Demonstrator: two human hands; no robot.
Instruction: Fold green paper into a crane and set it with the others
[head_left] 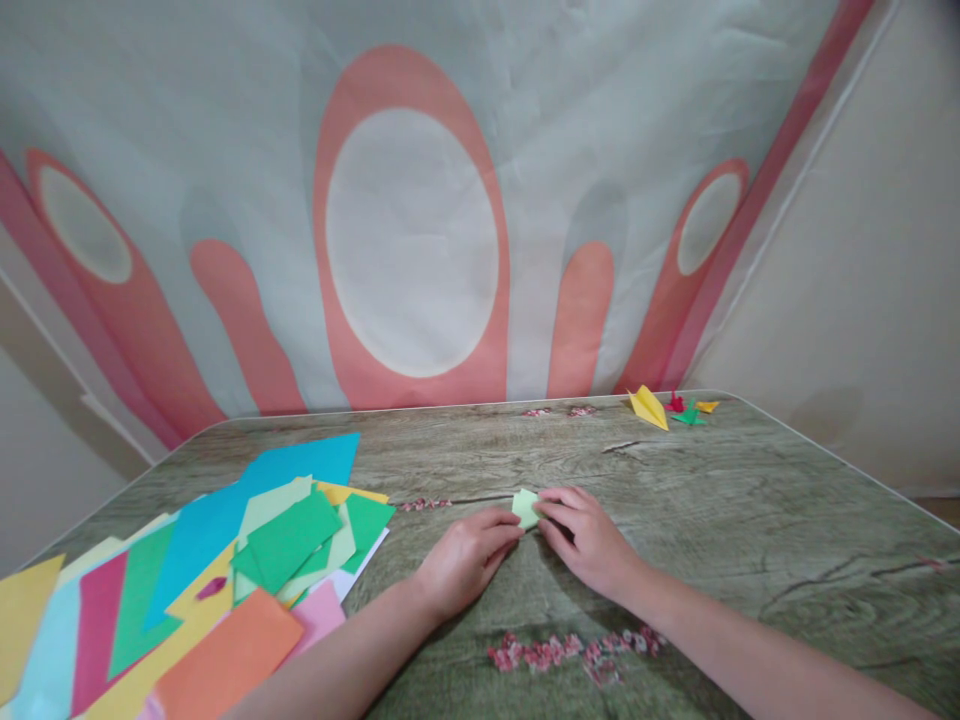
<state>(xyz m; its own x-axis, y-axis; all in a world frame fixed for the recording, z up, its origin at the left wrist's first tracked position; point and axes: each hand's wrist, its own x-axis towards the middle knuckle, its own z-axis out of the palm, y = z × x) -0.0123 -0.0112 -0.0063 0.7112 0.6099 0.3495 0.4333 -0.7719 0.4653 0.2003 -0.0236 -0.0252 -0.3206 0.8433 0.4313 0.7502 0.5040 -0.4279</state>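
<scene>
A small piece of pale green folded paper point(526, 507) is held between my two hands, over the middle of the table. My left hand point(469, 555) pinches its lower left edge, thumb and fingers close together. On the other side, my right hand point(583, 535) grips the right edge with thumb and fingertips. Parts of the paper are covered by the fingertips, so its exact fold cannot be made out.
Loose coloured paper sheets point(292, 540) are heaped at the left, beside my left forearm. A yellow paper plane point(648, 408) and several small folded paper figures point(688, 413) sit at the far right. A printed backdrop point(412, 240) hangs behind the wood-patterned table point(720, 520).
</scene>
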